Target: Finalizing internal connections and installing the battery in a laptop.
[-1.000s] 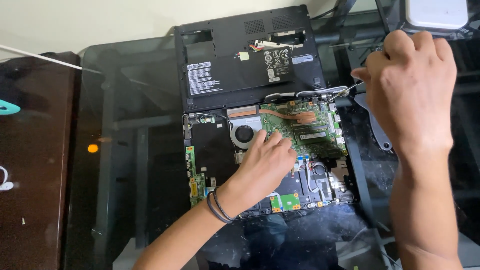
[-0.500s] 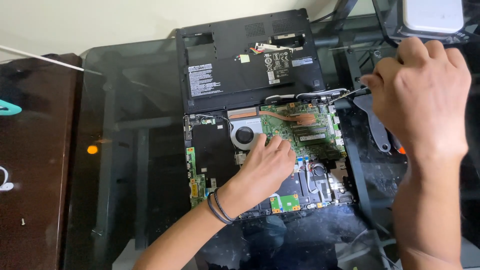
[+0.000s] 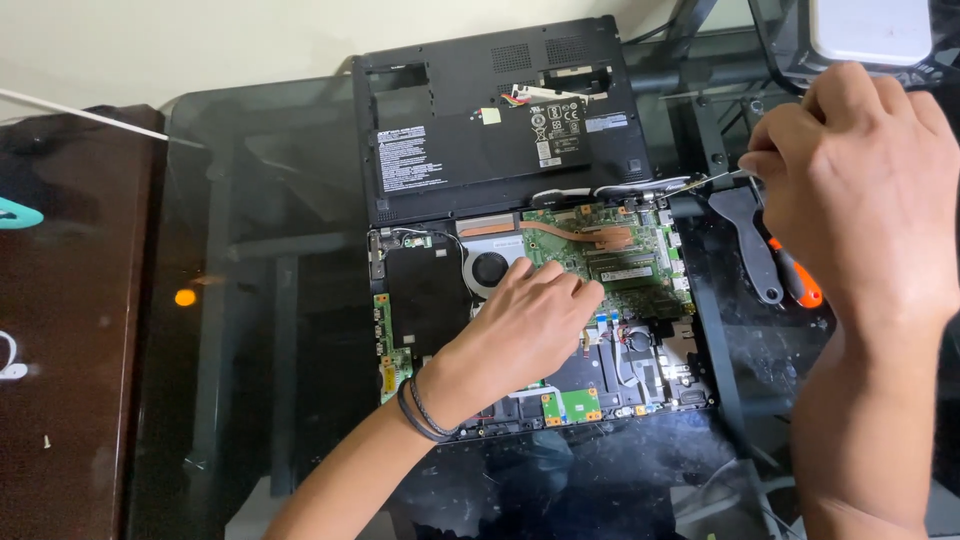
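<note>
Left hand: the left hand [image 3: 528, 325] was laid palm-down on the opened laptop base [image 3: 530, 320], fingers loosely spread and pressed flat over the middle of the board; nothing was gripped.
Left wrist: dark bands [image 3: 422, 408] were worn around it.
Right hand: the right hand [image 3: 862, 190] was held above the right edge of the laptop, fingers curled tightly together — a thin metal tool [image 3: 712, 180] was pinched between them, its tip pointed left toward the hinge corner.
Laptop base: it was set on the glass table [image 3: 260, 290], with the green motherboard [image 3: 610, 250], a copper heat pipe [image 3: 575, 232] and a round fan [image 3: 490, 268] exposed.
Bottom cover: the black cover panel [image 3: 500, 115] was lying just behind the base, inner side up, touching or nearly touching its rear edge.
Other tools: a dark plastic pry tool [image 3: 752, 245] and an orange-handled screwdriver [image 3: 798, 282] were left beside the laptop's right edge — partly hidden under the right hand.
Surroundings: a dark wooden surface [image 3: 60, 300] was seen at the far left.
</note>
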